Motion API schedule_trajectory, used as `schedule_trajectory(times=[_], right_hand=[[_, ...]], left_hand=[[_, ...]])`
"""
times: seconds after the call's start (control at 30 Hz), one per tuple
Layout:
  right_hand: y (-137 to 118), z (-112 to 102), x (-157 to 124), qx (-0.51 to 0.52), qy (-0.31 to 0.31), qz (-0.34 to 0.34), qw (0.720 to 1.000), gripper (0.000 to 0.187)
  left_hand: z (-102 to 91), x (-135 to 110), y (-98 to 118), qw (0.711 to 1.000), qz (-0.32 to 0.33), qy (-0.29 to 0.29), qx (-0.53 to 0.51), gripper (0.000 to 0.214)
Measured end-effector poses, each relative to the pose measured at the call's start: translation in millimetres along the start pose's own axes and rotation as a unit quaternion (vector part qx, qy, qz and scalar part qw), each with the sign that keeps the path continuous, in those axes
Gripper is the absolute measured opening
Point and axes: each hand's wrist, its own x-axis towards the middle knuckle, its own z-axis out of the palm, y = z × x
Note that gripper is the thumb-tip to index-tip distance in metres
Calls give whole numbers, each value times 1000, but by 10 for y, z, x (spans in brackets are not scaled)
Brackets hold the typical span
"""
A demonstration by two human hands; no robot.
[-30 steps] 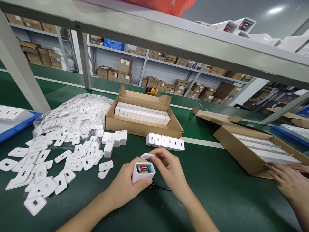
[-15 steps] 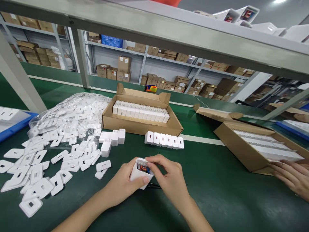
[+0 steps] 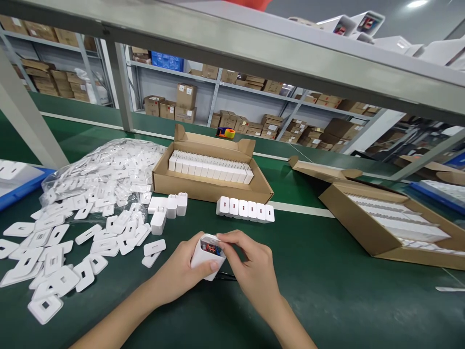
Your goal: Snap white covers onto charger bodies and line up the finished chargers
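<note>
A white charger housing (image 3: 204,261) is tilted in my left hand (image 3: 183,264), with the thumb across its front side. Its open end faces up and shows red, blue and dark electronic parts inside. My right hand (image 3: 250,257) has thumb and forefinger pinched at the right edge of that opening; what lies between the fingertips is hidden. Below the housing a thin black cord (image 3: 225,277) shows on the table. Beyond my hands stands a row of several white chargers (image 3: 245,209) with slots facing me. Left of them are white plug chargers (image 3: 158,222).
Loose white slotted covers (image 3: 54,261) spread across the left, before a clear plastic bag (image 3: 105,165) full of them. A cardboard box (image 3: 214,186) of chargers stands behind, another box (image 3: 345,223) at right. A blue tray (image 3: 27,186) sits far left. A shelf beam (image 3: 232,43) crosses overhead.
The housing and both my hands have shifted slightly left and up in view. Another person's hand at the right box has left the view, and white items there now show.
</note>
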Motion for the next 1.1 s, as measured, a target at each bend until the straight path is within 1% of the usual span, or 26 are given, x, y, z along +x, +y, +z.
schedule_trajectory(times=[0.23, 0.5, 0.6, 0.77, 0.97, 1.07, 1.1], right_hand=[[-13, -31, -10, -24, 7, -68, 997, 16], [-44, -9, -2, -40, 8, -118, 992, 18], [-44, -16, -6, -34, -1, -120, 992, 17], [-57, -49, -22, -32, -23, -104, 994, 16], [-72, -122, -7, 0, -93, -78, 993, 15], [-76, -139, -26, 4, -97, -78, 992, 15], [-77, -138, -42, 7, -97, -79, 992, 14]], left_hand=[[-2, -1, 6, 1000, 6, -7, -10, 27], [-2, -9, 2, 1000, 6, -1, -11, 29], [4, -6, -5, 1000, 7, -1, -14, 29], [13, -1, -34, 1000, 11, -1, -14, 30], [30, 2, -38, 1000, 10, 8, -24, 32], [51, -14, -51, 1000, 2, 10, -21, 35], [58, -21, -62, 1000, -4, 18, -24, 38]])
